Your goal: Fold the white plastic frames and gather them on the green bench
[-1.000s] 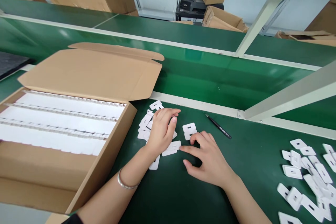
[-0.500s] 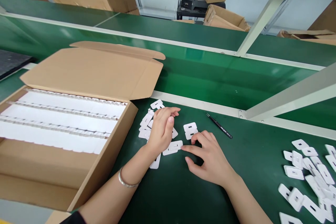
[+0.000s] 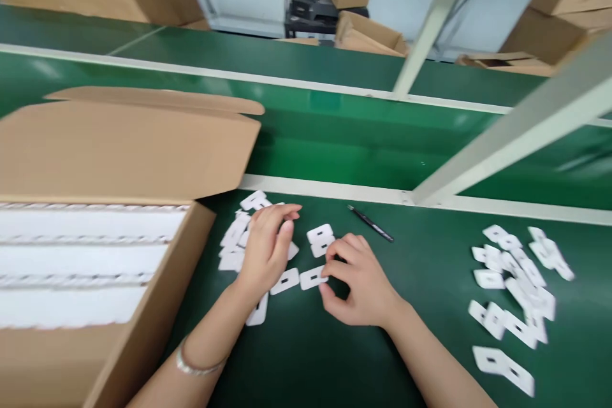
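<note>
My right hand [image 3: 356, 280] pinches the right end of a flat white piece [image 3: 312, 277] with rounded corners and a small dark slot. My left hand [image 3: 270, 239] hovers over or rests on a loose pile of similar white pieces [image 3: 234, 229], fingers stretched out and holding nothing; it hides part of the pile. Another slotted piece [image 3: 285, 281] lies just left of the pinched one. Beyond my right fingers, two overlapping pieces [image 3: 320, 233] lie on the green tabletop [image 3: 306, 357].
On the left stands an open cardboard box [image 3: 157, 312] with rows of white sheets and dividers. Black tweezers [image 3: 370, 223] lie behind my right hand. Several scattered white pieces [image 3: 521, 280] are at the right. A pale metal post [image 3: 507, 121] slants across the right side.
My right thumb and index finger have closed on a white piece, which has come apart from the one it overlapped. The view has turned right; my left hand keeps its place over the pile.
</note>
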The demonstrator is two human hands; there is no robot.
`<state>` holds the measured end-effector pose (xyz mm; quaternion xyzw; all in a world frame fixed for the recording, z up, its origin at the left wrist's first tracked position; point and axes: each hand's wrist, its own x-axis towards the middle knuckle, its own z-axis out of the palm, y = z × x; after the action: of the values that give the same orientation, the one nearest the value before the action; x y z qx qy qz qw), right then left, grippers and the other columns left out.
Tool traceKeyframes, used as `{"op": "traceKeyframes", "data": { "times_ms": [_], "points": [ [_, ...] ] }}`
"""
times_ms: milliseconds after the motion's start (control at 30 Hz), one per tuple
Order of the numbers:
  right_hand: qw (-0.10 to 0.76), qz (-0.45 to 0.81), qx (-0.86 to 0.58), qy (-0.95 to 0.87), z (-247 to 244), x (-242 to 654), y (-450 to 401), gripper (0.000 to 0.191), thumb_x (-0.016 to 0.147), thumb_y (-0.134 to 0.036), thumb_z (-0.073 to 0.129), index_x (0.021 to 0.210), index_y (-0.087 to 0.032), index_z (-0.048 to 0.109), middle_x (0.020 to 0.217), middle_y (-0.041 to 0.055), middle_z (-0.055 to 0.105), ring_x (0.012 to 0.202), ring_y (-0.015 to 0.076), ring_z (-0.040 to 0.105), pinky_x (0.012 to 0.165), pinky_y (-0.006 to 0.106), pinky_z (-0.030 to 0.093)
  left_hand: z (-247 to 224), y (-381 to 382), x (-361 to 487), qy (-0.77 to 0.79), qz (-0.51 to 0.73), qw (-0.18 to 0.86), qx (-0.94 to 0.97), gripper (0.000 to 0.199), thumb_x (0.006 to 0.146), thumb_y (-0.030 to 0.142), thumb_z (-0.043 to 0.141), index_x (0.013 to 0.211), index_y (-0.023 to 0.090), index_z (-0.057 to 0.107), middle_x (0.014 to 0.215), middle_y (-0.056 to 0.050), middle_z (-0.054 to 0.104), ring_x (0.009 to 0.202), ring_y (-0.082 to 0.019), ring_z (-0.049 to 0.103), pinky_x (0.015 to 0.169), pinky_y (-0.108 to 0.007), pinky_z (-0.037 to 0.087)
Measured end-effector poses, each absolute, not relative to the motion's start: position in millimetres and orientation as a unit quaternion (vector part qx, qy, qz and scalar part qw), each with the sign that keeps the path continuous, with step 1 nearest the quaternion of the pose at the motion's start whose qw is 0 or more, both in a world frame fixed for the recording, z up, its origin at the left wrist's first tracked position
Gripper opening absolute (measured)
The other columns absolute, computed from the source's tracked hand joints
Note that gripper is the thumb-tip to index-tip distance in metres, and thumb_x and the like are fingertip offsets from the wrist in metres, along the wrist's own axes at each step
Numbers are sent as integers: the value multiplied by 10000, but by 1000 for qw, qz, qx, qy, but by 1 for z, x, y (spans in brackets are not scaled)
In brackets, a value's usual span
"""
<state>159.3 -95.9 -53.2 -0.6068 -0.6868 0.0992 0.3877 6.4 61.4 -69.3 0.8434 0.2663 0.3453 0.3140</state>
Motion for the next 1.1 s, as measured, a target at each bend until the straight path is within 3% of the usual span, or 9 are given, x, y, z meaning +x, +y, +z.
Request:
{"op": "traceKeyframes", "data": {
  "times_ms": [100, 233, 433, 667, 833, 933, 1100],
  "points": [
    [394, 63, -617, -679, -59, 156, -96, 39, 790, -212, 619, 794, -183, 644, 902, 40, 595, 828, 188, 483, 758, 369, 357, -71, 63, 2, 251, 309, 303, 866, 336, 1089, 401, 393, 1265, 235, 628, 1098, -59, 703, 1078, -266, 634, 1019, -450, 421],
    [337, 54, -644, -685, -70, 153, -94, 61, 758, -267, 701, 759, -209, 681, 847, 8, 579, 793, 175, 475, 747, 358, 355, -76, 66, -1, 204, 268, 287, 897, 327, 1035, 464, 501, 1254, 264, 640, 1134, -59, 704, 1090, -292, 644, 965, -436, 479],
    [288, 68, -651, -699, -78, 149, -91, 102, 816, -312, 737, 878, -244, 782, 818, -13, 562, 779, 172, 461, 763, 361, 373, -83, 73, -7, 200, 224, 278, 912, 351, 1015, 511, 502, 1245, 288, 646, 1183, -50, 718, 1064, -281, 676, 659, -316, 525],
    [271, 74, -650, -706, -77, 147, -94, 178, 878, -365, 703, 983, -230, 753, 951, -9, 602, 892, 183, 494, 830, 362, 392, -87, 76, -9, 224, 232, 267, 908, 317, 1005, 513, 498, 1169, 297, 663, 1185, -22, 739, 1110, -281, 694, 707, -326, 551],
    [215, 82, -642, -731, -69, 152, -94, 209, 934, -364, 727, 1104, -245, 759, 1031, 11, 605, 957, 200, 503, 807, 364, 387, -83, 72, -7, 274, 219, 273, 896, 354, 985, 537, 486, 1162, 297, 677, 1186, -22, 738, 931, -228, 703, 455, -234, 456],
    [198, 86, -643, -735, -67, 155, -93, 182, 986, -369, 708, 1103, -248, 777, 1062, 16, 625, 988, 203, 509, 808, 367, 388, -79, 70, -5, 296, 215, 272, 890, 363, 969, 539, 489, 1145, 291, 687, 1185, -22, 739, 814, -198, 681, 439, -219, 444],
    [200, 75, -638, -740, -71, 153, -90, 257, 1002, -444, 711, 1081, -210, 782, 1056, 14, 663, 1014, 203, 525, 819, 359, 408, -72, 65, -3, 304, 218, 275, 886, 377, 961, 543, 483, 1127, 280, 695, 1165, -32, 741, 786, -190, 673, 435, -227, 408]
  ]
}}
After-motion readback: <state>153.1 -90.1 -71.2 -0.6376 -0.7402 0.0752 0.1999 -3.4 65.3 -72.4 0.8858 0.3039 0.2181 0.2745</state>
